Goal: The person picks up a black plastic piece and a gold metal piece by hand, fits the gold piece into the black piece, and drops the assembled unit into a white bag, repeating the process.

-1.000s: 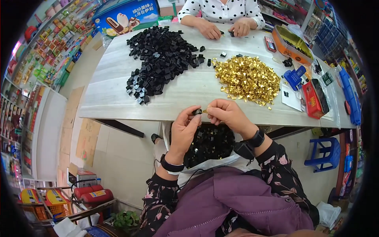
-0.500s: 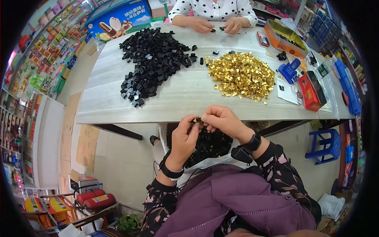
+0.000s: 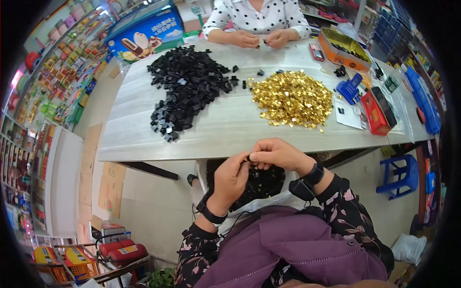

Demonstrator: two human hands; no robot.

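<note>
Left hand [image 3: 231,181] closer to right hand [image 3: 282,156]

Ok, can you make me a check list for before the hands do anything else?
1. Hands together: ok, the left hand and right hand meet at the fingertips.
2. Small dark piece put together properly: cannot tell, fingers hide most of it.
3. White bag open: ok, black and gold bits show inside.
4. Gold pile on the table: ok.
5. Every black piece in the black pile: not ok, a few lie loose near the gold one.
</note>
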